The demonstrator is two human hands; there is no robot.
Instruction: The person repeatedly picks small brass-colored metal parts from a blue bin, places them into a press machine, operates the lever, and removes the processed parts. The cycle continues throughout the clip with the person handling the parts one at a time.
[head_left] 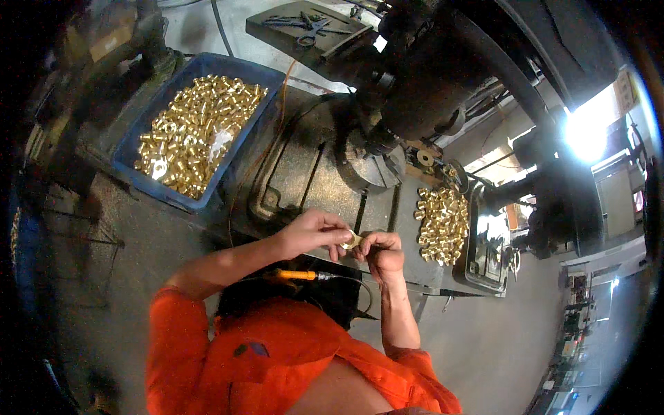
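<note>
Between my two hands is a small brass fitting [352, 241] with a round opening. My left hand [315, 234] pinches it from the left, thumb and fingers closed on its edge. From the other side my right hand [382, 252] grips it with curled fingers. Both hands are just in front of the near edge of the slotted machine table [311, 181]. Beyond them stands a round metal chuck [372, 166] under the dark machine head. The finer shape of the fitting is partly covered by my fingers.
A blue bin [200, 202] full of brass fittings stands at the left. A pile of brass fittings [443, 227] lies on the right of the table, beside a metal tray [484, 273]. Scissors [309, 34] lie on a dark plate at the back. An orange-handled tool [296, 274] is below my hands.
</note>
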